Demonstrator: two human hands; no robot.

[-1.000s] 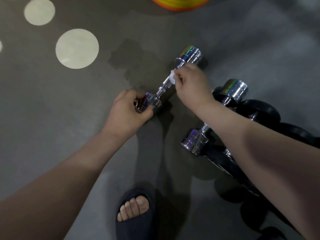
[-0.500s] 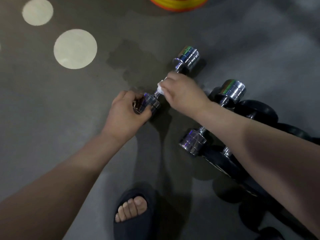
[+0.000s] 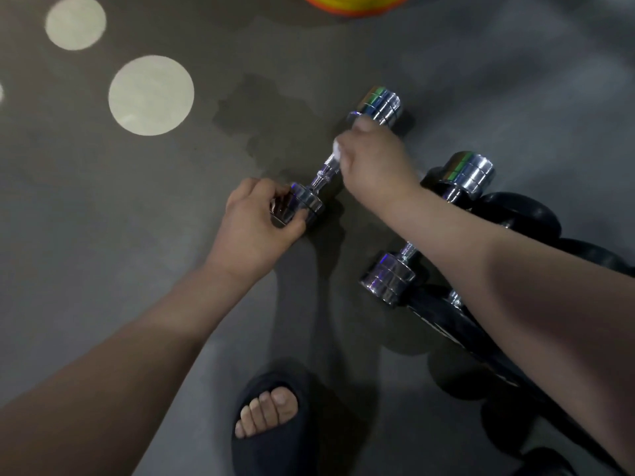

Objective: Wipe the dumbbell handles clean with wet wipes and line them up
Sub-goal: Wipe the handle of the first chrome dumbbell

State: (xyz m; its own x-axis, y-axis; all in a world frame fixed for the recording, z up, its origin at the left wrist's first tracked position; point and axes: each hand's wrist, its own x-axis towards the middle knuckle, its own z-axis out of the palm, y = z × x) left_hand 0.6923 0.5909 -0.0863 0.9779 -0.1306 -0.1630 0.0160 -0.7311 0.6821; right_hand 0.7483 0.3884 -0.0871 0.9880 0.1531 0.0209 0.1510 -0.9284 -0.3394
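**A:** where's the chrome dumbbell point(image 3: 322, 177) at?

**B:** down on the floor point(image 3: 137, 235), lying diagonal, far head up and to the right. left hand point(image 3: 254, 225) grips the near head. white wipe point(image 3: 336, 151) sits bunched on the handle up by the far head, pinched in the right hand point(image 3: 374, 159).

**A:** and the others?

**B:** second dumbbell point(image 3: 391, 276), chrome too, lies off to the right at about the same angle, black dumbbells point(image 3: 519, 214) right up against it.

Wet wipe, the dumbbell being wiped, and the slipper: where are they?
wet wipe point(image 3: 336, 151), head view, its visible white edge.
dumbbell point(image 3: 379, 104), head view, far chrome end.
slipper point(image 3: 271, 455), head view, sole before toes.
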